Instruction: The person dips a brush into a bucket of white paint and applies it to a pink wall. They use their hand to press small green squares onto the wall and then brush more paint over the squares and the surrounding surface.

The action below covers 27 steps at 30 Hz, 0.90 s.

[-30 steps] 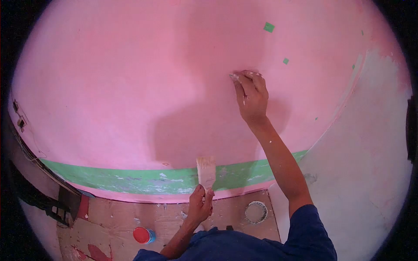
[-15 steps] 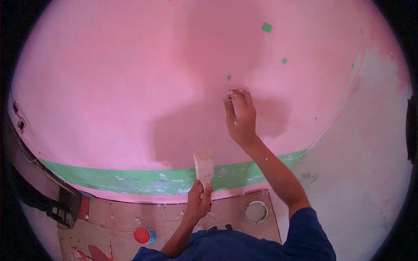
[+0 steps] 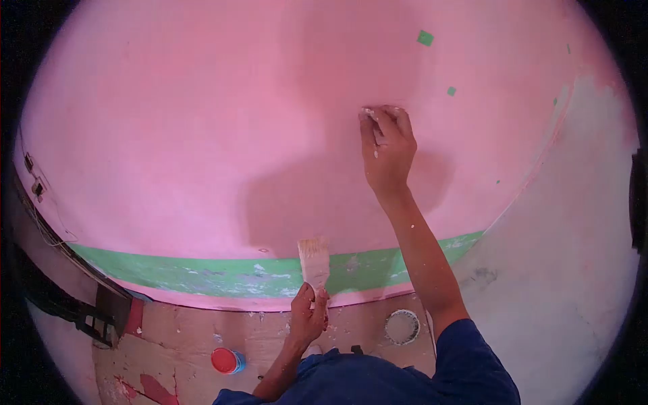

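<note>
My left hand [image 3: 310,316] is closed round the handle of a wide, flat paintbrush [image 3: 314,265]. The brush stands upright with its pale bristles at the top, in front of the wall's green band. Higher up, my right hand [image 3: 390,145] reaches to the pink wall [image 3: 169,135], its fingertips pinched together at the surface. White smears mark those fingers; whatever lies between them, if anything, is too small to make out. Up and to the right of this hand are green patches on the wall, a larger one [image 3: 425,38] and a smaller one [image 3: 451,91].
Below the pink runs a chipped green band [image 3: 202,275]. A red-topped blue can [image 3: 227,361] and a round, white-rimmed bucket [image 3: 402,327] stand on the stained brown floor covering [image 3: 169,337]. The pale grey wall [image 3: 540,256] adjoins at right. A dark chair-like object [image 3: 94,324] is at left.
My right hand has moved up the wall and slightly right, and it now covers the small green patch that showed above it. The left hand still holds the paintbrush at nearly the same spot.
</note>
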Tool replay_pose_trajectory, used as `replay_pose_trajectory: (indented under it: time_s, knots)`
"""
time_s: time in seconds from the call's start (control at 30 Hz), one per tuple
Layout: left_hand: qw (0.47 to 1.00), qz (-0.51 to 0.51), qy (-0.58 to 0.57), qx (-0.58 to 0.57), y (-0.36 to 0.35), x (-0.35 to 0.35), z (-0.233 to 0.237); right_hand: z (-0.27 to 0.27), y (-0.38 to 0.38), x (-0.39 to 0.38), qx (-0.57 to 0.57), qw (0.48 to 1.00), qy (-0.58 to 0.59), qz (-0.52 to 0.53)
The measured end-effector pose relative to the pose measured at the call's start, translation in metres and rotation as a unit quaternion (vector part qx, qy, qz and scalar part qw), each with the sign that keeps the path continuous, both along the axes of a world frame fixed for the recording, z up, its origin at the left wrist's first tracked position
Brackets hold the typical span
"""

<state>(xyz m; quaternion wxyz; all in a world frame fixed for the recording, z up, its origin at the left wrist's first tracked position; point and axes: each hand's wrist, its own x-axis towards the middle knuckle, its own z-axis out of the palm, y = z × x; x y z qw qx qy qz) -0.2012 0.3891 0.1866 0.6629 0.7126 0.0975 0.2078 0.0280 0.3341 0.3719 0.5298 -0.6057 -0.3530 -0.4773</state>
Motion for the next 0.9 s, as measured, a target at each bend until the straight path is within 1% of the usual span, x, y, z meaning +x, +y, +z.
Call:
replay_pose_trajectory:
  time_s: [0.07,0.1,0.17,0.2,0.27,0.3,0.33,0.37,0.4,0.47,0.5,0.57,0.6,0.63,0.67,0.7,0.73,0.77,0.8,0.87,0.9]
  knots:
    - [1.0,-0.002,0.004,-0.019,0.0,-0.001,0.003,-0.002,0.0,0.002,-0.018,0.998,-0.038,-0.045]
    - [1.0,-0.003,0.005,-0.018,0.002,-0.001,-0.001,-0.003,0.0,0.004,-0.017,0.998,-0.037,-0.046]
    - [1.0,0.004,0.012,-0.005,0.006,0.001,-0.011,-0.003,0.0,0.009,-0.045,0.984,-0.107,-0.134]
    - [1.0,0.005,0.009,-0.005,0.006,0.001,-0.01,-0.005,0.002,0.011,-0.044,0.984,-0.111,-0.133]
    - [0.999,0.003,-0.019,0.032,0.005,0.001,-0.004,-0.007,0.006,0.015,-0.048,0.973,-0.141,-0.174]
    - [0.999,0.005,-0.022,0.033,0.009,0.003,-0.011,-0.007,0.007,0.016,-0.046,0.973,-0.144,-0.173]
    - [0.991,0.014,-0.052,0.12,0.014,0.007,-0.023,-0.007,0.006,0.016,-0.065,0.965,-0.153,-0.201]
    - [0.975,0.022,-0.081,0.206,0.015,0.008,-0.022,-0.007,0.006,0.015,-0.084,0.956,-0.161,-0.23]
    - [0.975,0.022,-0.081,0.206,0.013,0.004,-0.019,-0.008,0.006,0.014,-0.084,0.956,-0.161,-0.23]
    - [0.998,-0.006,-0.001,0.057,0.005,-0.002,-0.006,-0.007,0.006,0.014,-0.12,0.953,-0.141,-0.239]
    - [0.998,-0.008,-0.001,0.057,0.004,-0.003,-0.002,-0.007,0.005,0.014,-0.12,0.953,-0.14,-0.241]
    - [0.996,-0.006,-0.003,0.091,0.003,-0.009,0.003,-0.009,0.0,0.012,-0.144,0.963,-0.12,-0.193]
    - [0.996,-0.011,0.0,0.093,0.004,-0.011,-0.003,-0.012,-0.002,0.007,-0.144,0.963,-0.117,-0.197]
    - [0.995,-0.011,-0.011,0.101,0.006,-0.011,-0.013,-0.015,-0.004,0.0,-0.091,0.992,-0.06,-0.059]
    - [0.994,-0.012,-0.024,0.108,0.007,-0.011,-0.017,-0.017,-0.007,-0.004,-0.036,0.996,-0.004,0.08]
    - [0.994,-0.016,-0.025,0.107,0.008,-0.011,-0.018,-0.02,-0.012,-0.004,-0.036,0.996,-0.005,0.076]
    - [0.994,-0.021,-0.015,0.103,0.009,-0.014,-0.017,-0.026,-0.018,-0.002,-0.032,0.984,0.079,0.154]
    - [0.995,-0.025,-0.004,0.1,0.01,-0.016,-0.017,-0.029,-0.022,-0.003,-0.024,0.959,0.163,0.232]
    - [0.995,-0.026,-0.003,0.101,0.011,-0.018,-0.016,-0.028,-0.027,-0.002,-0.023,0.959,0.164,0.231]
    - [0.99,-0.011,-0.049,0.131,0.012,-0.017,-0.014,-0.014,-0.03,0.001,-0.08,0.959,0.226,0.153]
    - [0.99,-0.002,-0.057,0.131,0.014,-0.016,-0.014,0.004,-0.026,-0.009,-0.083,0.96,0.217,0.158]
